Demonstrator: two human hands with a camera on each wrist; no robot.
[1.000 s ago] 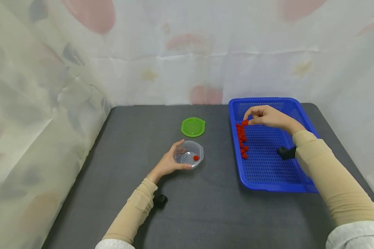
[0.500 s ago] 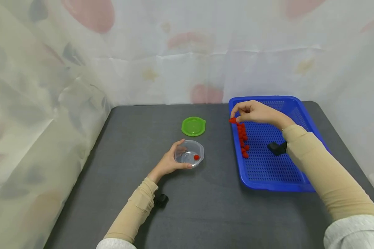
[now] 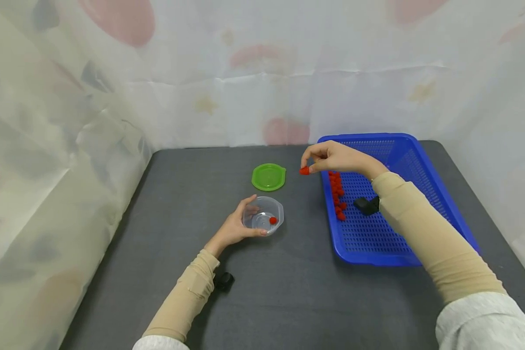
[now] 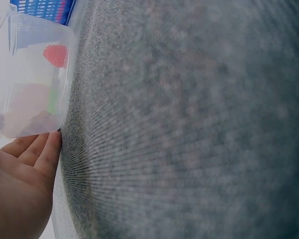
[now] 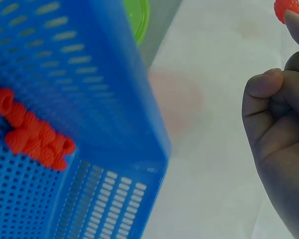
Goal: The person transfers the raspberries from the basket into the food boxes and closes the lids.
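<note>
My left hand [image 3: 235, 227] holds a clear plastic container [image 3: 277, 209] on the table, thumb at the near side and fingers around the far left side. One red raspberry [image 4: 56, 56] lies inside it. Between thumb and fingertips, my right hand [image 3: 337, 158] pinches another raspberry [image 3: 304, 170], in the air just left of the blue basket's far left corner. The blue basket [image 3: 378, 258] holds several more raspberries [image 5: 37, 134] clustered along its left wall. In the right wrist view the pinched raspberry shows only partly, at the top right corner.
A green lid [image 3: 269, 177] lies on the dark grey table [image 3: 262, 301], just beyond the container. Patterned white curtains [image 3: 227, 97] hang behind and along the sides. A black wrist camera [image 3: 366, 206] under the right forearm hangs over the basket.
My right hand has carried the pinched raspberry left, from inside the basket, over its left rim and out above the table. The left hand and container have stayed in place.
</note>
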